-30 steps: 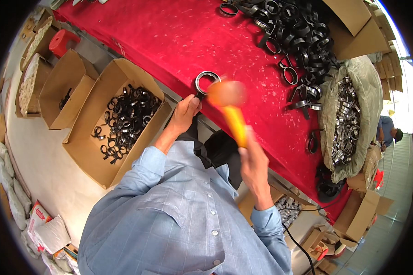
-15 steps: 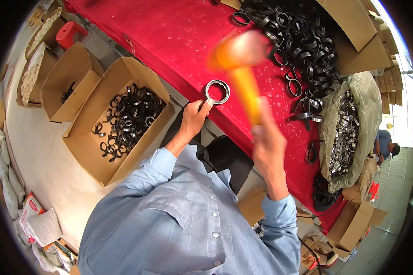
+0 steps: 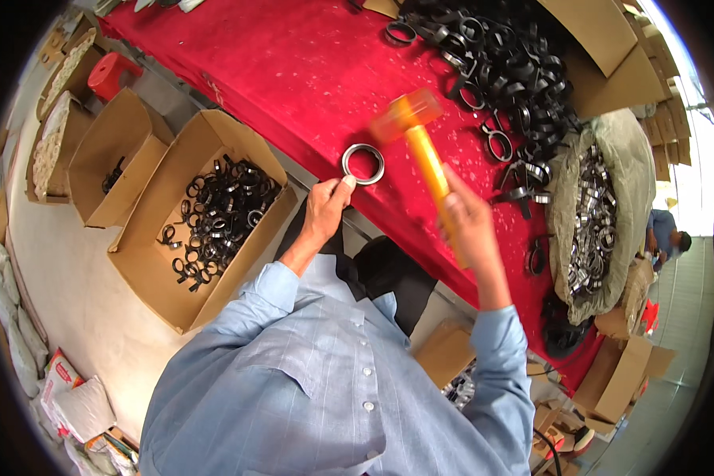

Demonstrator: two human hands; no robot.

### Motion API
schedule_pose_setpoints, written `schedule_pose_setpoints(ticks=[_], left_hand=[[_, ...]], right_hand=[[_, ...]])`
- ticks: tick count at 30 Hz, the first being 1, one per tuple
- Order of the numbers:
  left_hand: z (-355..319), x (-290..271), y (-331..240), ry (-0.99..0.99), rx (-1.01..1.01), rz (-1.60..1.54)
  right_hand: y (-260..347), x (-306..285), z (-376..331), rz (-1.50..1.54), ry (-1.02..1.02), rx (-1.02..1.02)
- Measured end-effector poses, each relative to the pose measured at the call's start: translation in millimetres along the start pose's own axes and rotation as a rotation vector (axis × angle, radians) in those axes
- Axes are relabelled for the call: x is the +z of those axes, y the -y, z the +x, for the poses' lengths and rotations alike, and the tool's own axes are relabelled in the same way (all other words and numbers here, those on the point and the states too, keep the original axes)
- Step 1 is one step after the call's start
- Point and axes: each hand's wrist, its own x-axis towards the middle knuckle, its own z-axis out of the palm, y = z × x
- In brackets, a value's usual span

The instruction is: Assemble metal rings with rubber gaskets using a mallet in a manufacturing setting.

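Observation:
My left hand (image 3: 324, 210) pinches the near edge of a metal ring (image 3: 381, 167) between thumb and fingers, at the front edge of the red-covered table (image 3: 270, 87). In my right hand (image 3: 473, 224) is a mallet (image 3: 428, 159) with a yellow handle and a translucent orange head. Its head is slightly blurred and hangs above the cloth, to the right of the ring and apart from it. Farther right lies a heap of black ring-shaped parts (image 3: 523, 79), a few of them loose at its near side.
A sack (image 3: 637, 170) of shiny metal rings stands at the table's right. On my left, a cardboard box (image 3: 147, 266) holds black ring parts, with a smaller box (image 3: 95, 186) behind it. A red stool (image 3: 113, 75) stands beyond. Another person (image 3: 666, 234) is at far right.
The mallet's head has swung slightly down and left, and my right hand has moved lower and a little right. My left hand still pinches the ring; the whole view has shifted slightly.

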Motion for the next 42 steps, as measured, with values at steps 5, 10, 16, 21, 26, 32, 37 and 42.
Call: schedule_pose_setpoints(ticks=[5, 10, 16, 21, 26, 32, 37, 42], left_hand=[[-2.1, -8.6, 4.9, -0.005, 0.016, -0.013], [1.4, -3.5, 0.3, 0.011, 0.021, -0.030], [-0.4, -8.3, 9.0, -0.001, 0.034, -0.037], [-2.3, -5.5, 2.3, 0.022, 0.027, -0.041], [-3.2, -11.6, 12.6, 0.025, 0.015, -0.049], [-3.4, -10.7, 9.6, 0.038, 0.016, -0.042], [-5.7, -17.9, 15.9, 0.053, 0.001, -0.061], [-10.8, -26.4, 15.6, 0.078, -0.026, -0.112]], right_hand=[[15.2, -34.6, -0.9, 0.318, -0.133, -0.089], [-3.5, 7.7, -17.3, 0.416, -0.248, -0.202], [-33.5, -4.6, -17.9, 0.420, -0.096, 0.058], [-37.5, 30.5, -40.8, 0.545, -0.277, -0.090], [-50.0, 16.9, -41.1, 0.419, -0.065, 0.112], [-32.8, 26.5, -50.3, 0.601, -0.281, -0.123], [-56.7, 26.6, -35.0, 0.421, -0.082, 0.161], [-74.9, 24.0, -46.5, 0.209, -0.360, 0.012]])
